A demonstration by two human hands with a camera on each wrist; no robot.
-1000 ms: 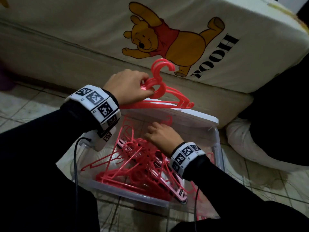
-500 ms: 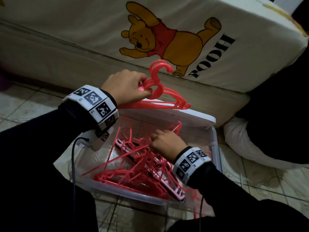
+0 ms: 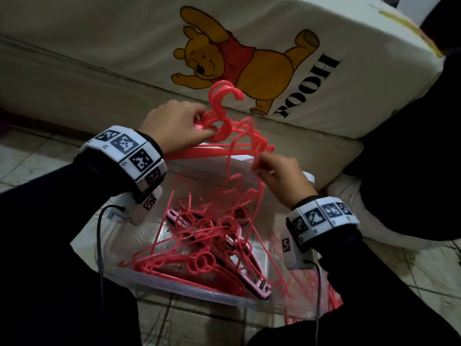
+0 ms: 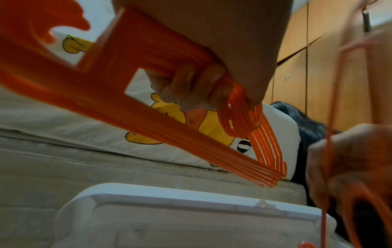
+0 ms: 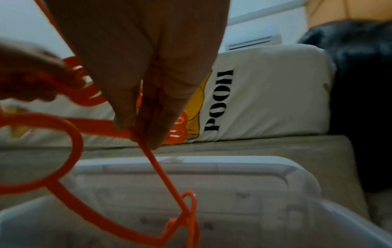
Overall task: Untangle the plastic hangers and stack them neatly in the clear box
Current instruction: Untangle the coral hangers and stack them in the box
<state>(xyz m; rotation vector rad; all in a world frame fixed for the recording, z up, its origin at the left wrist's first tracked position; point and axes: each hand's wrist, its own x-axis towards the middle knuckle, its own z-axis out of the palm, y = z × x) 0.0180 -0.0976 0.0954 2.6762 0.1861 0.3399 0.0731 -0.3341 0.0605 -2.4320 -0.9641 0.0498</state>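
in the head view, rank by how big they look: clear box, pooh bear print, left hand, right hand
1. Clear box
2. Pooh bear print
3. Left hand and right hand: they look alike, so I won't rank them.

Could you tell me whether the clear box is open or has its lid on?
Open: the clear box has no lid, and the tangled hangers lie uncovered inside.

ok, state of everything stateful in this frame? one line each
left hand: grips the aligned bundle of pink hangers by the necks, above the box
right hand: pinches a single pink hanger by its thin bar, lifted partly out of the pile
tangled hangers: heaped in the box, not yet stacked
clear box: open, on the floor
white lid: off, propped behind the box
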